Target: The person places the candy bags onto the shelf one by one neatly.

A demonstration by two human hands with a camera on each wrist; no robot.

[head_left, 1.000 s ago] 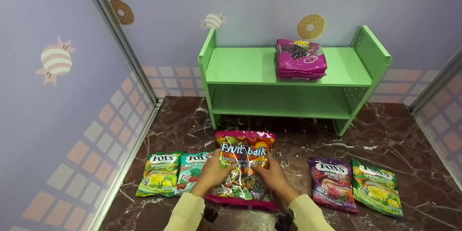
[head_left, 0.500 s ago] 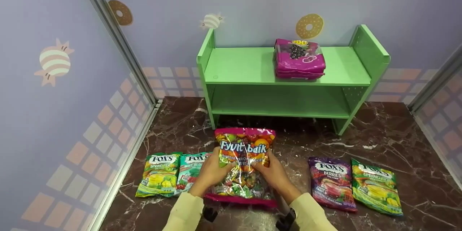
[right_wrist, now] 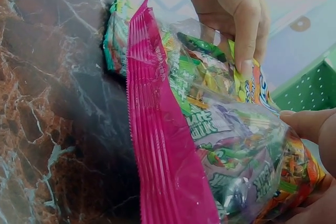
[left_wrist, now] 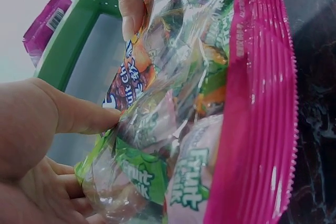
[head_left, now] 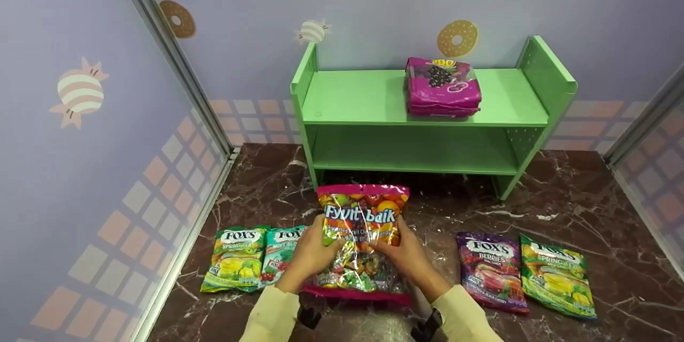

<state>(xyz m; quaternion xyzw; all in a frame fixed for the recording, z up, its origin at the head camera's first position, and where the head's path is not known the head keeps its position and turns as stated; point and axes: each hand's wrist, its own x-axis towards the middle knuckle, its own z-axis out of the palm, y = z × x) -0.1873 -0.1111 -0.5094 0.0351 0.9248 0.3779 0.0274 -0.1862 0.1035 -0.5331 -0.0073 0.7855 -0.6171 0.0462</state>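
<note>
Both hands grip a large candy bag (head_left: 363,246) with pink sealed ends and a "Fyvit baik" label, its front facing up. My left hand (head_left: 315,248) holds the left side with the thumb on the front, and my right hand (head_left: 403,251) does the same on the right. Through the clear plastic of the bag (left_wrist: 168,145), wrapped candies show in the left wrist view. Fingers curl behind the bag (right_wrist: 236,145) in the right wrist view. Left of the bag lie a yellow-green Fox's pouch (head_left: 236,259) and a mint-coloured Fox's pouch (head_left: 280,254), partly hidden by my left hand.
A green two-tier shelf (head_left: 363,96) stands at the back, with a purple candy pack (head_left: 443,91) on its top board. On the right of the dark marble table (head_left: 187,310) lie a purple Fox's pouch (head_left: 491,272) and another yellow-green pouch (head_left: 558,278). Walls enclose the sides.
The top of the candy bag has risen slightly in the head view, toward the shelf, with both hands still gripping it. The pouches and the purple pack stay in place.
</note>
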